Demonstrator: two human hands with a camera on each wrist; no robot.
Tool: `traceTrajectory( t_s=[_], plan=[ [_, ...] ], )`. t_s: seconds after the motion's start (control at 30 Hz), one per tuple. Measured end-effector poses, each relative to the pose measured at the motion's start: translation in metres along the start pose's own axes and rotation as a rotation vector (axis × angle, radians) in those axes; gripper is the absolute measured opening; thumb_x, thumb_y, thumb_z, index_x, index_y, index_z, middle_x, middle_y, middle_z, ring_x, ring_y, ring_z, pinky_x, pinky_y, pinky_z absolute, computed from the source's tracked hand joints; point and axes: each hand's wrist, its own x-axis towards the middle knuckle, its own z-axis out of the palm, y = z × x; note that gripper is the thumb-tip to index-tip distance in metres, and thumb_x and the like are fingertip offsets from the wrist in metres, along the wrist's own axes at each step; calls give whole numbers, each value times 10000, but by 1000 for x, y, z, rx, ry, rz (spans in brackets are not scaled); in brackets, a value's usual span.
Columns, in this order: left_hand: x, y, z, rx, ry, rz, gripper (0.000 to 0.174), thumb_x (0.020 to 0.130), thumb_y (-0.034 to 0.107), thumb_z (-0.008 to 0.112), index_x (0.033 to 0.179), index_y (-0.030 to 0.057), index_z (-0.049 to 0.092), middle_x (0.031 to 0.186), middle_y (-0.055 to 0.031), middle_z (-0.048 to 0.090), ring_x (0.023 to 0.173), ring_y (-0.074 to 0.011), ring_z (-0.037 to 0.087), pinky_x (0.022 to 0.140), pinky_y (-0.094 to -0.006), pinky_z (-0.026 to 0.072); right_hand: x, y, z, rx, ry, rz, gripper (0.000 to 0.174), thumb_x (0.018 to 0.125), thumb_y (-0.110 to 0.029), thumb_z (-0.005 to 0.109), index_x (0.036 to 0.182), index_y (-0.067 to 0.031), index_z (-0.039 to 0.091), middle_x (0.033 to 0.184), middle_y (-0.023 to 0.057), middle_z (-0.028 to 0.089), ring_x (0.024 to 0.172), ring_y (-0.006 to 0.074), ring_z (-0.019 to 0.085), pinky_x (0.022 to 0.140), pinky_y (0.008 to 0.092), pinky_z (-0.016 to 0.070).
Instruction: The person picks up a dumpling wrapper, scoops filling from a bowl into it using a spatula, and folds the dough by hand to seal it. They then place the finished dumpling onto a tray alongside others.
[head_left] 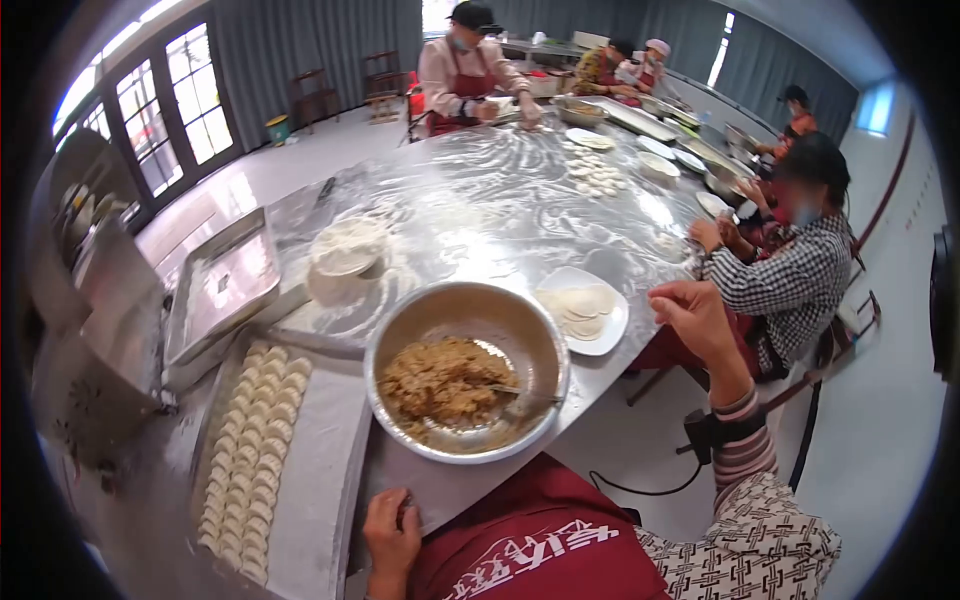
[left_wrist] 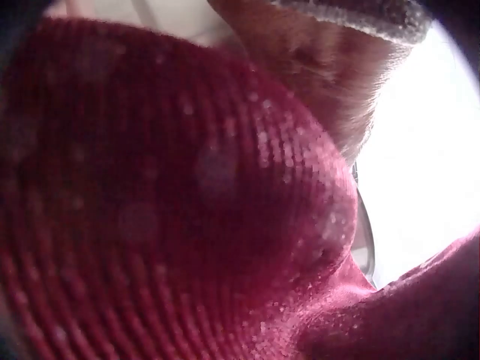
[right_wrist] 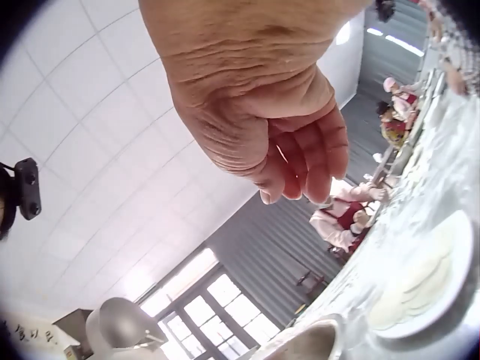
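Note:
My right hand [head_left: 698, 320] is raised beside the white plate [head_left: 598, 345] that holds round dough wrappers [head_left: 580, 308]. Its fingers bend loosely, and the right wrist view shows nothing between the fingertips [right_wrist: 319, 191]. Low at the table's near edge, my left hand [head_left: 392, 535] rests next to the dumpling tray [head_left: 320, 460], fingers loosely curled and holding nothing. Dark red ribbed cloth [left_wrist: 172, 165] fills most of the left wrist view and hides the fingers there. A large steel bowl [head_left: 385, 330] of brown filling [head_left: 440, 380] stands between the hands, with a utensil handle [head_left: 515, 389] lying in it.
Rows of shaped dumplings [head_left: 250, 450] line the tray's left side. Behind it are an empty metal tray [head_left: 180, 345] and a floury bowl [head_left: 345, 268]. Several people work around the floured steel table [head_left: 450, 190], one in a checkered shirt [head_left: 785, 270] to the right.

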Motion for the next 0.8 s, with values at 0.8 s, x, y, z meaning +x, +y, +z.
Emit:
traceTrajectory(
  t_s=[0.8],
  plan=[
    [6,15,5,237,12,84,139,833,54,613,963,12,635,940,-175,642,890,-376,605,788,-430,503,51,158,126,-663,139,-659,95,681,-180,659,699,-102,609,745,61,606,760,255,588,745,379,464]
  ],
)
